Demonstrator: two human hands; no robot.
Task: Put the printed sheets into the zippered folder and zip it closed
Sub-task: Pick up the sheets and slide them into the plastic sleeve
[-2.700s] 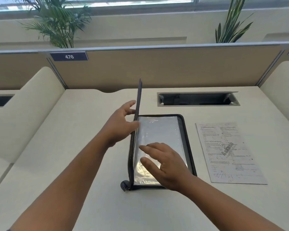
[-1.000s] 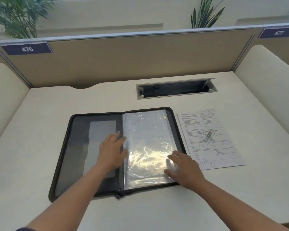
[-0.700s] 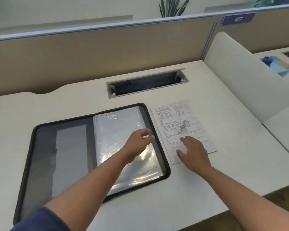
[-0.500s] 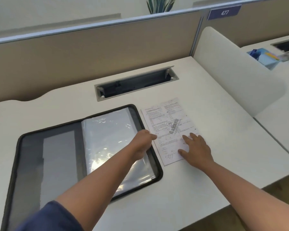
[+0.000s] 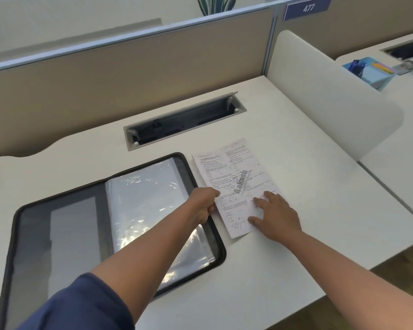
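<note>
Sheets lie beside the open folder: left hand pinches their near-left edge, right hand presses flat, fingers spread. Lifting against that press could crease or tear them.

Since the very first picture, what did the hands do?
The folder was opened flat. Both hands left it: the right hand now presses the printed sheets, and the left hand pinches their edge. The sheets remain beside the folder.
</note>
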